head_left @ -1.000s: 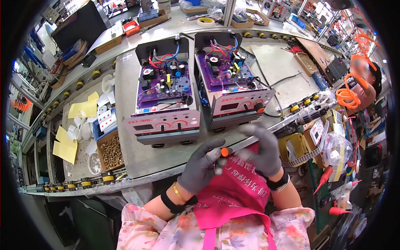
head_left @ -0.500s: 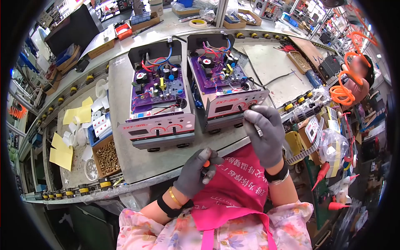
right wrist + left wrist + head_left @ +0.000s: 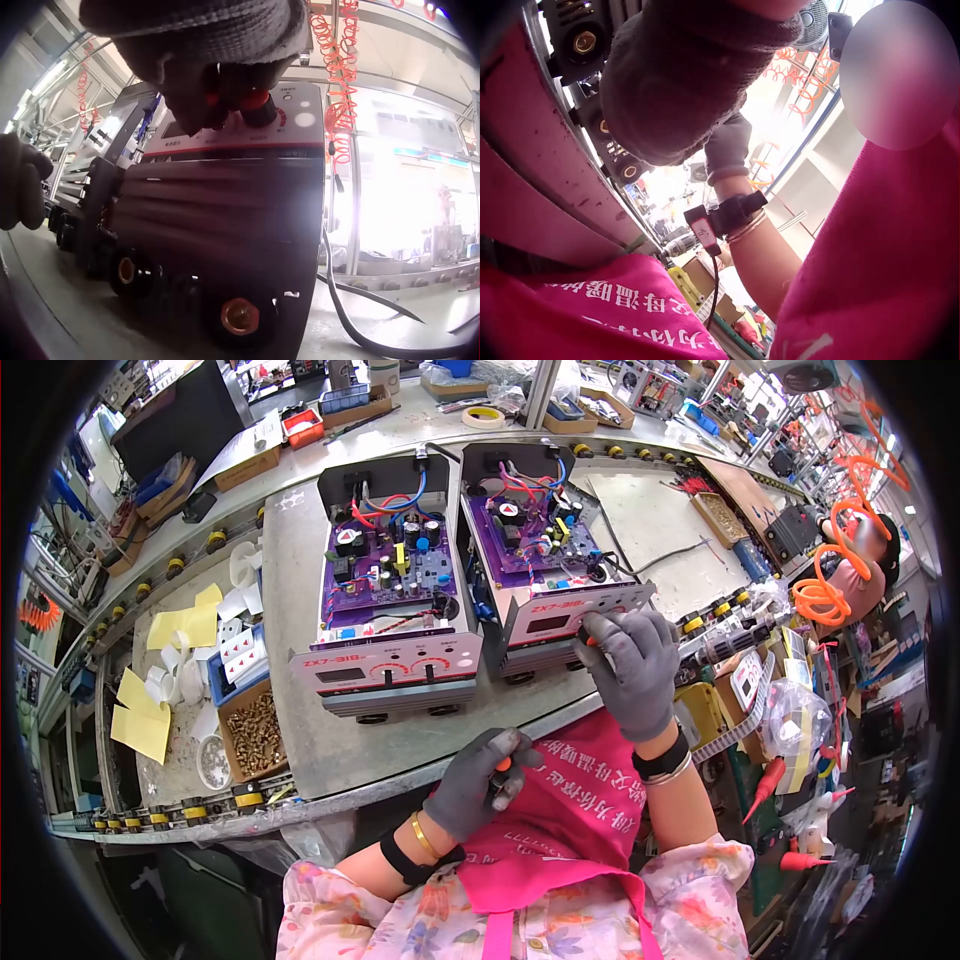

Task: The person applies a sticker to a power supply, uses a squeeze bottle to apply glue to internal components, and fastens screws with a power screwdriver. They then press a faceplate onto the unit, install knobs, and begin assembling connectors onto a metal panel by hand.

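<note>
At the right-hand unit (image 3: 570, 610), my gloved right hand (image 3: 635, 665) pinches a small black knob with an orange cap (image 3: 592, 641) against the front panel. The right wrist view shows these fingers (image 3: 217, 97) beside another red-capped knob (image 3: 259, 109) on the panel (image 3: 304, 120). My left hand (image 3: 480, 785) is curled round an orange-capped dark piece (image 3: 503, 764) near the bench edge; the left wrist view shows only the back of its glove (image 3: 675, 90). The left-hand unit (image 3: 390, 665) has an open top and two bare black shafts on its panel.
A box of brass parts (image 3: 254, 734), yellow paper (image 3: 140, 728) and a blue tray (image 3: 240, 660) lie left of the units. A black cable (image 3: 670, 556) lies on the right. Rollers (image 3: 195, 812) line the bench edge; an orange coiled hose (image 3: 820, 600) hangs at right.
My right hand has moved from beside my left hand up to the right-hand unit's panel, then slightly left along it with a knob. My left hand has closed more round its piece.
</note>
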Demonstrator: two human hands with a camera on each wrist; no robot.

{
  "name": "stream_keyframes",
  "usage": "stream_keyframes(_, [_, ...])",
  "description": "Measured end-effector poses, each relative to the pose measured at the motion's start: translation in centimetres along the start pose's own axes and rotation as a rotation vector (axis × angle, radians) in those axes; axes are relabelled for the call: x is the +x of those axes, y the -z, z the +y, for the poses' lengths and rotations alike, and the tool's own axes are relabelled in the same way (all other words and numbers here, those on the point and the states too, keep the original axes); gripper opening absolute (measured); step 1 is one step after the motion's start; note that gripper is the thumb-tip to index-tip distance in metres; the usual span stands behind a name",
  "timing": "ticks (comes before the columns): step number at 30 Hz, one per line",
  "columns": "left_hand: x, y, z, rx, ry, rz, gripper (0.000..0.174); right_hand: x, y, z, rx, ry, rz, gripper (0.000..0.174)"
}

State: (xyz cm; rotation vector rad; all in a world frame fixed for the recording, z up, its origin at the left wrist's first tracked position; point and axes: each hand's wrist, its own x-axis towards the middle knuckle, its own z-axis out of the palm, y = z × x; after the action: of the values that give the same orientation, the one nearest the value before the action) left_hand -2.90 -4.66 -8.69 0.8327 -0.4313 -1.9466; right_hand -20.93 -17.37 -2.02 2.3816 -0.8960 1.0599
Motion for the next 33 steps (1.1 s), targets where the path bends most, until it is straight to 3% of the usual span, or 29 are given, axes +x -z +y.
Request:
stream_keyframes(9, [0.1, 0.1, -0.5, 0.029, 0.008, -0.006, 0.037, -0.3, -1.1, 0.0, -0.082, 0.086, 0.035, 0.028])
stream_keyframes(15, [-0.8, -1.0, 0.7, 0.158, -0.085, 0.004, 0.049, 0.3, 0.8, -1.2, -0.141, 0.019, -0.072, 0.037])
stream_keyframes(17, [-1.2, -0.9, 0.7, 0.177, -0.133, 0.027, 0.059, -0.1, 1.6, -2.9, 0.131, -0.074, 0.007, 0.042])
stream_keyframes(20, [-1.8, 0.9, 1.4, 0.264, -0.105, -0.117, 0.069, -1.2, 1.5, -5.4, 0.650, -0.068, -0.363, 0.043])
stream_keyframes(21, [-2.0, 0.8, 1.7, 0.260, -0.110, -0.088, 0.070, -1.5, 1.3, -6.2, 0.801, -0.061, -0.504, 0.043])
stream_keyframes(27, [-3.4, 0.6, 2.0, 0.290, -0.130, 0.013, 0.074, -2.7, 0.4, -8.2, 0.799, 0.022, -0.611, 0.037])
stream_keyframes(33, [-4.4, 1.0, 2.2, 0.283, -0.105, -0.009, 0.075, -1.8, 0.6, -9.9, 0.715, 0.120, -0.511, 0.032])
